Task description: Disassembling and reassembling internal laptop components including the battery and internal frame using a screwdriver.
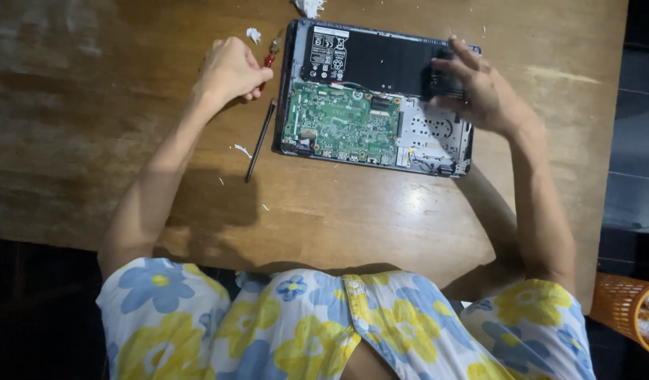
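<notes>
One opened laptop (377,98) at 12 o'clock on table (338,211). Left hand (229,70) fisted around a red-handled tool (270,58); right hand (475,88) spread over battery (387,63). One black rod (260,141) just left of laptop; bare wood toward 6.

**What the view keeps back**

The left hand (229,70) closes over most of the red-handled tool (270,55), so its tip and the grip on it cannot be read. The right hand (479,88) covers a small black part (445,83) at the open laptop's (377,98) far right corner; its shape stays unclear. White scraps (309,7) at the tabletop's (92,105) far edge and an orange basket (623,309) are cut off.
</notes>
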